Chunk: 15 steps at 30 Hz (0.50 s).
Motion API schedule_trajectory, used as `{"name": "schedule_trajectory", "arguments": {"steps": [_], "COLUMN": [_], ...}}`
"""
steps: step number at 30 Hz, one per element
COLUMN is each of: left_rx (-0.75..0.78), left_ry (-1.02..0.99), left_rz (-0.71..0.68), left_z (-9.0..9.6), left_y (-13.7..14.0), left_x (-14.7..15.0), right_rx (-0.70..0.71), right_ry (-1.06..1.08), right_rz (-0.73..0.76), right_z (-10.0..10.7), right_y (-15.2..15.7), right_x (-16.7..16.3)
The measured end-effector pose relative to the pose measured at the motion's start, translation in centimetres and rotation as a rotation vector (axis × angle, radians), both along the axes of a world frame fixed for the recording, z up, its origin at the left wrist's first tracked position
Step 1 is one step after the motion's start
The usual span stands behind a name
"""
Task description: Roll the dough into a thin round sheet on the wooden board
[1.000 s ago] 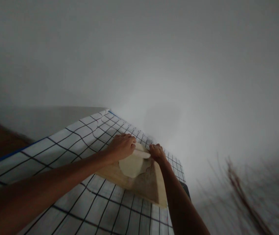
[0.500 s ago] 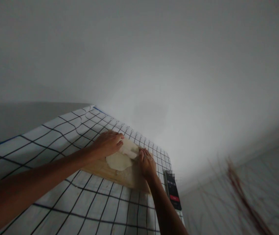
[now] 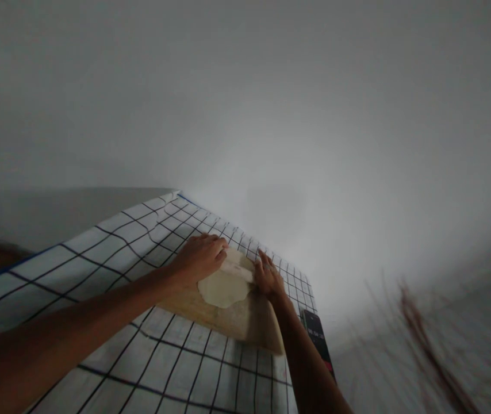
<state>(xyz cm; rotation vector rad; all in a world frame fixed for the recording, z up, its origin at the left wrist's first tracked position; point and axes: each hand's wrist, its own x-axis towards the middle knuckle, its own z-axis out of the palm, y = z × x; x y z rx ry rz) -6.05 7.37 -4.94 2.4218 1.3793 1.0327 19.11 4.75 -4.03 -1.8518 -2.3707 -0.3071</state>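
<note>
A pale, flat sheet of dough (image 3: 222,292) lies on a wooden board (image 3: 223,322). Across the dough rests a light-coloured rolling pin (image 3: 237,270), its middle showing between my two hands. My left hand (image 3: 202,256) is closed over the pin's left end, fingers curled down. At the other end my right hand (image 3: 269,279) closes around the pin, with one finger pointing up and forward. Both ends of the pin are hidden under my hands.
Beneath the board spreads a white cloth with a black grid (image 3: 185,356). A dark phone showing a timer (image 3: 314,333) lies to the right, partly behind my right forearm. A pale wall (image 3: 292,144) rises behind. Thin brown twigs (image 3: 426,345) stand at lower right.
The whole view has shifted, so the board and cloth appear further right and slightly lower. The rolling pin and my hands have moved slightly away from me over the dough, baring more of it.
</note>
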Motion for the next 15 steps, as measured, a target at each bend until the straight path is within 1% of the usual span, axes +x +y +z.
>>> {"name": "schedule_trajectory", "arguments": {"steps": [4, 7, 11, 13, 15], "left_rx": [0.046, 0.045, 0.035, 0.028, 0.024], "left_ry": [0.017, 0.022, 0.028, 0.025, 0.023], "left_rz": [0.008, 0.025, 0.026, 0.016, 0.001], "left_z": [0.0, 0.1, 0.0, 0.0, -0.1], "left_y": [0.2, 0.2, 0.1, 0.0, -0.1], "left_x": [-0.1, -0.2, -0.1, -0.1, 0.0], "right_rx": [0.002, 0.006, 0.001, 0.001, 0.009], "right_ry": [-0.087, -0.107, -0.114, -0.102, -0.053], "right_rz": [0.095, 0.137, 0.163, 0.161, 0.116], "right_z": [-0.3, -0.1, 0.0, -0.1, -0.4], "right_y": [3.5, 4.6, 4.1, 3.0, 1.4], "right_x": [1.0, 1.1, 1.1, 1.0, 0.9]}}
